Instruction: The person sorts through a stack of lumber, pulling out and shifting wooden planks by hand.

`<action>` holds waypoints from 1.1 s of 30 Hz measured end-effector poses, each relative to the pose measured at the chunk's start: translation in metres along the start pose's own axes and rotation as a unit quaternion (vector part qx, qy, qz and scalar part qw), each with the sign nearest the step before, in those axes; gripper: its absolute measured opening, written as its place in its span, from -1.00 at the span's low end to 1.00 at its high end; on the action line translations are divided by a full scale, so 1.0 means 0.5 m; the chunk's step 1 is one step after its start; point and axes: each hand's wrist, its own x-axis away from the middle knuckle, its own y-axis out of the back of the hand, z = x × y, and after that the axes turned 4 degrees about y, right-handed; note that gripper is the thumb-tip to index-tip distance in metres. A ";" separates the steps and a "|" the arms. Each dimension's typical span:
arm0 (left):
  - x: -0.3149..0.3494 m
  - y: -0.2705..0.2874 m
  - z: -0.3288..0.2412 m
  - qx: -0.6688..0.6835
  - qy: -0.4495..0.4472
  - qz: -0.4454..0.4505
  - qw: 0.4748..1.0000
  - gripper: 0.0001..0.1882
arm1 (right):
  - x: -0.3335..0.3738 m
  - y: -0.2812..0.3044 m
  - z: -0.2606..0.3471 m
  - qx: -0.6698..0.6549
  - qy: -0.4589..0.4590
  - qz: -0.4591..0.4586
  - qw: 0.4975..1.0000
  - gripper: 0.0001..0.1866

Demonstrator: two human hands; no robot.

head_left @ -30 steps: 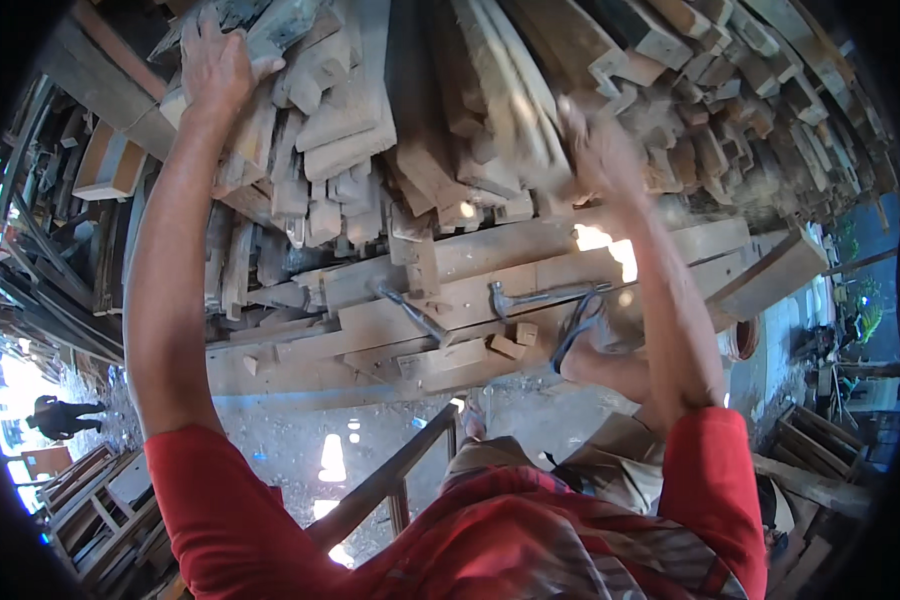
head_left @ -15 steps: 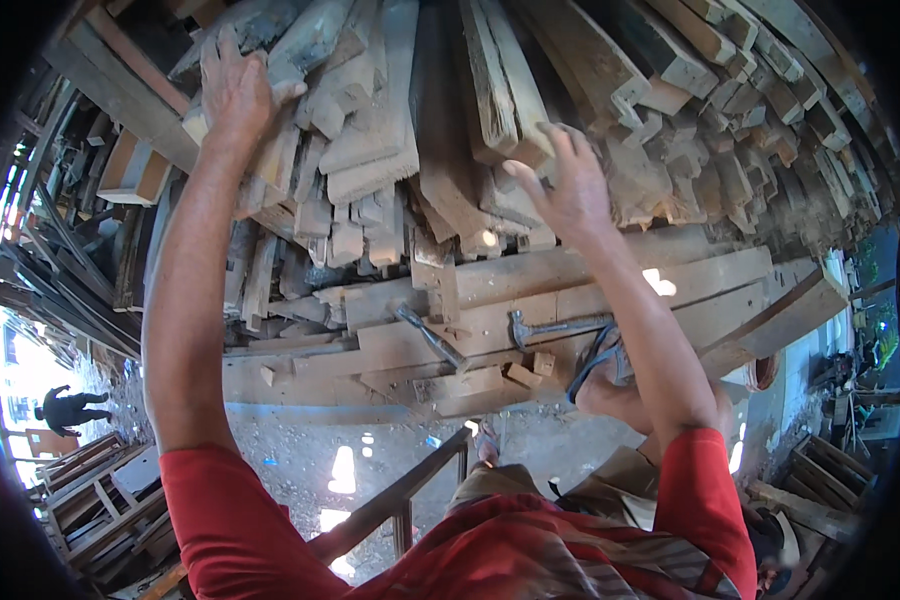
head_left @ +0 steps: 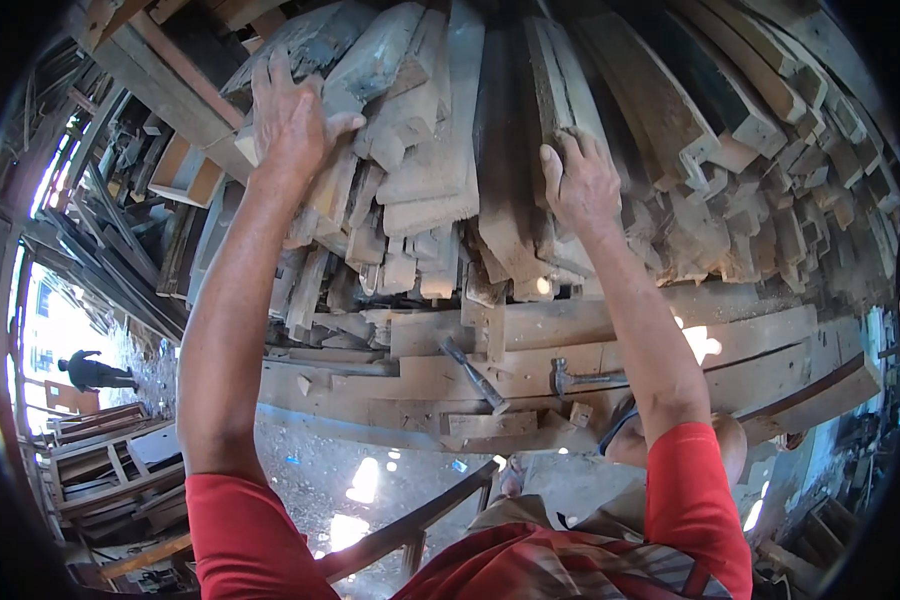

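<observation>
A large stack of dusty, rough-sawn timber [head_left: 430, 165] fills the upper half of the view, its cut ends facing me. My left hand [head_left: 292, 118] rests open on the left part of the stack, fingers stretched forward and thumb out to the side. Beneath and beside it lie pale, weathered beams [head_left: 385, 60]. My right hand [head_left: 585, 190] is closed over the near end of a long wooden beam [head_left: 562, 85] with a split running along its top. The thumb is on the beam's left side and the fingers lie over the top.
Below the stack, a plank ledge [head_left: 370, 388] carries a claw hammer [head_left: 585, 377], another hammer-like tool [head_left: 475, 377] and small wood blocks [head_left: 492, 425]. A wooden rail [head_left: 420, 515] crosses near my legs. Far left stands a person [head_left: 92, 371] beside stacked wooden frames [head_left: 120, 465].
My right hand has come down onto the split beam's end, its spread fingers now closed over it. My left hand stays open on the stack. The whole scene has shifted rightward in view.
</observation>
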 end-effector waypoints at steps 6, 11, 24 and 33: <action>-0.011 -0.019 0.004 -0.013 -0.029 -0.008 0.999 -0.16 | -0.001 0.031 -0.013 -0.010 0.000 0.085 0.996 -0.56; -0.024 -0.018 0.055 0.017 -0.072 -0.024 0.997 -0.09 | 0.080 0.262 0.055 0.003 0.108 0.277 0.955 -0.49; -0.036 0.004 0.068 0.086 -0.036 0.001 0.996 -0.12 | 0.314 0.650 0.115 -0.022 -0.136 0.657 0.741 -0.38; -0.057 -0.007 0.075 0.050 -0.045 0.000 0.998 -0.36 | 0.295 0.662 0.037 -0.015 -0.156 0.579 0.800 -0.35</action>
